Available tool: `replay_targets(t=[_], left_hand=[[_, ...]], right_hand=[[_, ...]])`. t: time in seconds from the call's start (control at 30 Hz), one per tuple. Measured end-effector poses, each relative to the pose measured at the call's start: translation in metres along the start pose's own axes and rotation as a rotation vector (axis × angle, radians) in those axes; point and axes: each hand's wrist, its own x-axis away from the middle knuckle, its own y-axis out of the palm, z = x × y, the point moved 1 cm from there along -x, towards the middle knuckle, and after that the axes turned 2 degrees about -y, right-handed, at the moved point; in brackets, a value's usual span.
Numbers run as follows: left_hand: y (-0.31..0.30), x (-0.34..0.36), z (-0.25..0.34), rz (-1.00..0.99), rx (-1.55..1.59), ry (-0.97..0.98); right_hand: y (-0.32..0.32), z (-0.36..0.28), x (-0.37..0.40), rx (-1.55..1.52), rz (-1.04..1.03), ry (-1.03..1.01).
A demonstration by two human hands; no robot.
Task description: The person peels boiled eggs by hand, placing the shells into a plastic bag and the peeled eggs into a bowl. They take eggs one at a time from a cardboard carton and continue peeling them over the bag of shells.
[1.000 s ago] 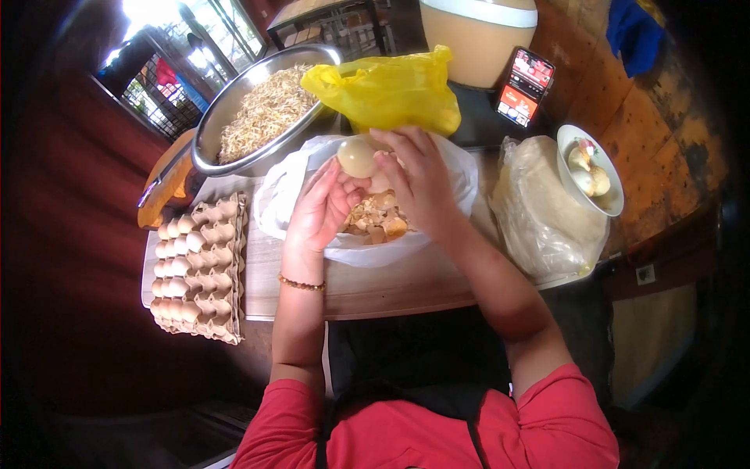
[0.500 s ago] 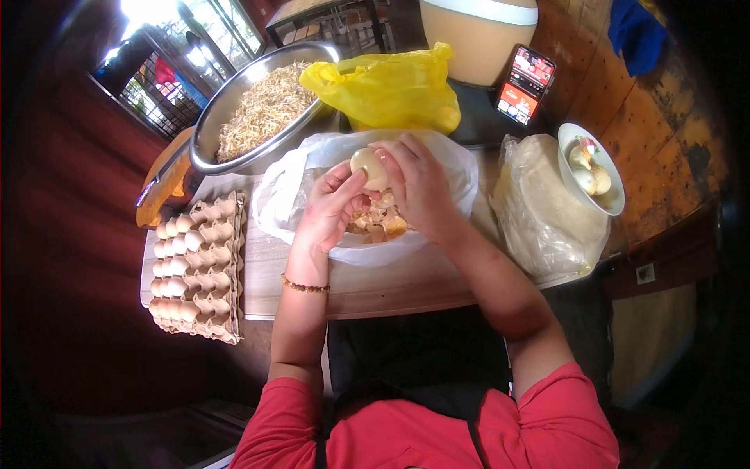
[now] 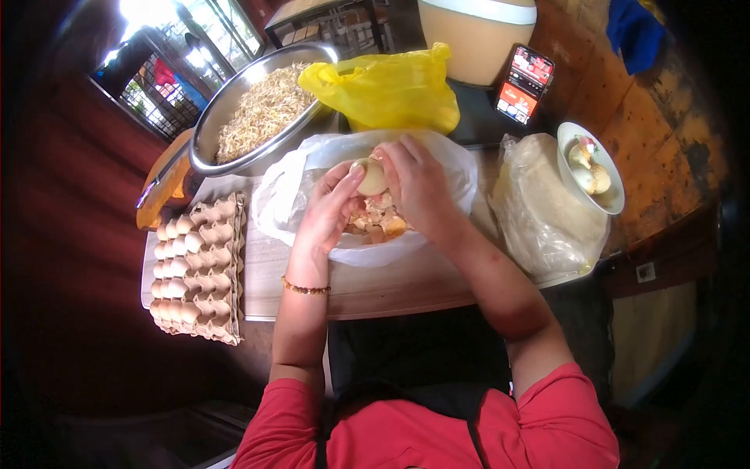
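At the left, the egg carton (image 3: 222, 262) seems to reach past the front edge of the table (image 3: 391, 291), so a bumped forearm could tip it and roll out the whole eggs (image 3: 176, 288). In the middle, the person's left hand (image 3: 322, 211) has its thumb and fingers curled closed around one side of an egg (image 3: 373, 180), while the right hand (image 3: 420, 184) has bent fingertips pressed on the other. The egg sits between the two hands, above the open white bag (image 3: 291, 186); it looks bare and slick, so a hard pinch could split it or a loose one could drop it among the broken shells (image 3: 384, 220). To the right, the small bowl (image 3: 574, 184) leans on a soft clear bag (image 3: 539, 219), and a shift beneath it could make it slide. As for materials, the carton is dull, molded pulp with rows of cups; the big bowl (image 3: 205, 142) is shiny round metal, heaped with thin, tangled sprouts (image 3: 262, 117). The white bag is thin, crumpled plastic, the shells are jagged flakes, and the egg is smooth and oval. The yellow bag (image 3: 398, 92) is creased, glossy plastic, and the clear bag is wrinkled around something pale and bulky.
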Motion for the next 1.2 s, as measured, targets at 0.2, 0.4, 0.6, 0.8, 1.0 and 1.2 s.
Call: replay_targets(t=[0.2,0.4,0.6,0.8,1.0,1.2], left_hand=[[-0.004,0.002,0.002,0.007,-0.051,0.050],[-0.006,0.005,0.003,-0.092,0.053,0.026],[-0.008,0.000,-0.002,-0.105,0.195,-0.033],[-0.015,-0.002,-0.008,-0.013,-0.078,0.062],[-0.010,0.000,0.007,0.067,0.065,0.126],[-0.011,-0.004,0.005,0.102,0.151,0.169]], right_hand=[[-0.001,0.009,-0.004,0.132,0.033,0.008],[-0.002,0.015,-0.006,0.121,0.075,0.014],[-0.007,0.014,-0.008,0.063,0.102,0.020],[-0.011,0.016,-0.011,0.068,0.154,0.006],[-0.018,0.021,-0.013,0.088,0.058,0.074],[-0.003,0.007,-0.005,0.065,-0.139,-0.166]])
